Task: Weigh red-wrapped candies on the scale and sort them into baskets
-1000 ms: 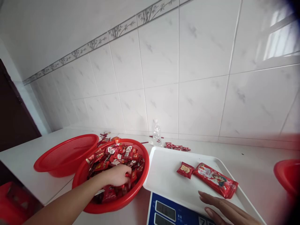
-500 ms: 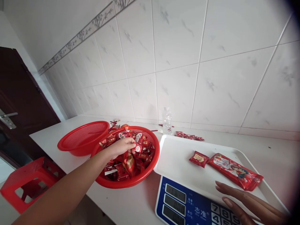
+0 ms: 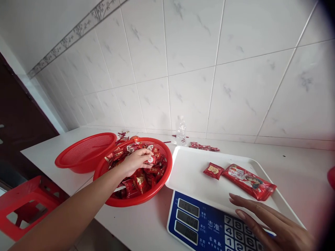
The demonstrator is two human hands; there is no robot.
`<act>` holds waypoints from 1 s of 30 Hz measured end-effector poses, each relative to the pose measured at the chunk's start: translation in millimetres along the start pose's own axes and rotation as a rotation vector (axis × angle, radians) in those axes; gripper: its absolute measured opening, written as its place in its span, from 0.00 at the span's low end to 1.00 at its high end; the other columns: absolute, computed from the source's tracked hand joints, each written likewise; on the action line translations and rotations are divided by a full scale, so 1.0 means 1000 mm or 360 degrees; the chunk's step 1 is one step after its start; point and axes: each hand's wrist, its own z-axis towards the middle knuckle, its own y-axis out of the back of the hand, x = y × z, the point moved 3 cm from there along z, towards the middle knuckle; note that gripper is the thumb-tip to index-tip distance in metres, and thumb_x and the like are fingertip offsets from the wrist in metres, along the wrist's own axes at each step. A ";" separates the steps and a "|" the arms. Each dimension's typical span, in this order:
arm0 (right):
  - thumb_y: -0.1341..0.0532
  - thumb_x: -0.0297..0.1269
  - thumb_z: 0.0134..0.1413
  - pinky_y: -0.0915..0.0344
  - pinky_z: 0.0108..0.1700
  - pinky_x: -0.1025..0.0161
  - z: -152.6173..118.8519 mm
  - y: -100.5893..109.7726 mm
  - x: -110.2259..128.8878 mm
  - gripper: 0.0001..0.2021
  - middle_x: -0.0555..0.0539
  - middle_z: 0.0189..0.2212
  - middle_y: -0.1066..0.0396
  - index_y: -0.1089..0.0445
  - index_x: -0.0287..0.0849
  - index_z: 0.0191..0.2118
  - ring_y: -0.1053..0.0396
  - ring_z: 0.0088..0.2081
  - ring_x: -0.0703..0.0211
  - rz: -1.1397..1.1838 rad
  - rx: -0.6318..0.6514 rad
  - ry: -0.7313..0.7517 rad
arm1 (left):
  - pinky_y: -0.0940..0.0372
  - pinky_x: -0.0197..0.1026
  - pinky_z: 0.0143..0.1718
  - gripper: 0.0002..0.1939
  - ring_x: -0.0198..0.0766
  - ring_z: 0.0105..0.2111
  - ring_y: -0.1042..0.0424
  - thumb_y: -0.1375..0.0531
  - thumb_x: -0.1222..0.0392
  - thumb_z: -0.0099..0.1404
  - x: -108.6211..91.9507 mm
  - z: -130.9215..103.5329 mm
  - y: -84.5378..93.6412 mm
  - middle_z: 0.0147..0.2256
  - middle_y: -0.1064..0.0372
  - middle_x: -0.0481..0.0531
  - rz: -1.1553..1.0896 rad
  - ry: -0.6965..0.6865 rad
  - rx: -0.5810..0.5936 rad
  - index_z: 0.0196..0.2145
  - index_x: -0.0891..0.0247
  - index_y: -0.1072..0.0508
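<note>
My left hand [image 3: 138,162] is inside a red mesh basket [image 3: 169,164] filled with red-wrapped snacks, its fingers closed on a small red packet [image 3: 151,159] with a round white label. Over the front edge of a white scale tray [image 3: 188,174] hovers my right hand [image 3: 272,223], fingers apart and holding nothing. On the tray lie a small red packet with a cream print [image 3: 213,170] and, touching or nearly touching it, a longer red packet with a cartoon figure [image 3: 248,181]. The blue scale panel [image 3: 206,223] shows below the tray, its keypad partly behind my right hand.
A second red basket [image 3: 86,153] stands at the left, overlapping the full one in view. By the tiled wall are a clear bottle [image 3: 181,131] and a row of small red packets [image 3: 204,146]. A red stool [image 3: 23,205] is beside the table.
The view has shifted slightly, moving most things left. My left hand is still in the basket with the small packet; my right hand stays spread by the tray.
</note>
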 end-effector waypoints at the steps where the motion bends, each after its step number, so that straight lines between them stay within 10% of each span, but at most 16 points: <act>1: 0.46 0.47 0.60 0.24 0.38 0.62 0.003 0.002 0.003 0.17 0.49 0.42 0.24 0.32 0.50 0.51 0.25 0.42 0.52 0.0006 -0.0024 0.0017 | 0.32 0.45 0.44 0.06 0.34 0.34 0.29 0.38 0.62 0.58 -0.002 0.000 -0.004 0.33 0.36 0.49 -0.0013 -0.0003 0.0022 0.33 0.64 0.31; 10: 0.47 0.44 0.61 0.25 0.35 0.65 0.025 0.027 0.032 0.15 0.47 0.38 0.22 0.27 0.47 0.45 0.23 0.37 0.55 0.0086 0.0018 -0.0073 | 0.37 0.43 0.48 0.14 0.40 0.47 0.32 0.43 0.64 0.61 -0.033 -0.007 -0.069 0.47 0.32 0.55 0.0462 -0.0351 0.0419 0.46 0.60 0.33; 15: 0.48 0.44 0.62 0.25 0.33 0.65 0.025 0.028 0.031 0.15 0.46 0.39 0.22 0.28 0.47 0.46 0.23 0.37 0.54 0.0098 0.0018 -0.0078 | 0.37 0.42 0.39 0.06 0.42 0.35 0.30 0.46 0.67 0.57 -0.018 0.004 -0.043 0.33 0.29 0.51 0.1278 -0.0298 0.0121 0.32 0.60 0.32; 23: 0.48 0.46 0.61 0.25 0.34 0.67 0.028 0.026 0.034 0.15 0.47 0.37 0.22 0.26 0.46 0.41 0.23 0.35 0.56 0.0093 -0.0072 0.0049 | 0.38 0.43 0.34 0.18 0.53 0.37 0.29 0.35 0.63 0.40 0.021 -0.006 -0.012 0.39 0.27 0.59 0.1639 0.0019 0.0416 0.33 0.61 0.28; 30: 0.48 0.46 0.61 0.25 0.33 0.67 0.028 0.025 0.032 0.16 0.48 0.36 0.22 0.26 0.47 0.39 0.23 0.34 0.56 0.0117 -0.0047 0.0027 | 0.38 0.45 0.29 0.07 0.44 0.21 0.33 0.36 0.67 0.37 0.040 0.014 -0.020 0.13 0.38 0.47 0.1661 0.0054 0.0665 0.14 0.61 0.32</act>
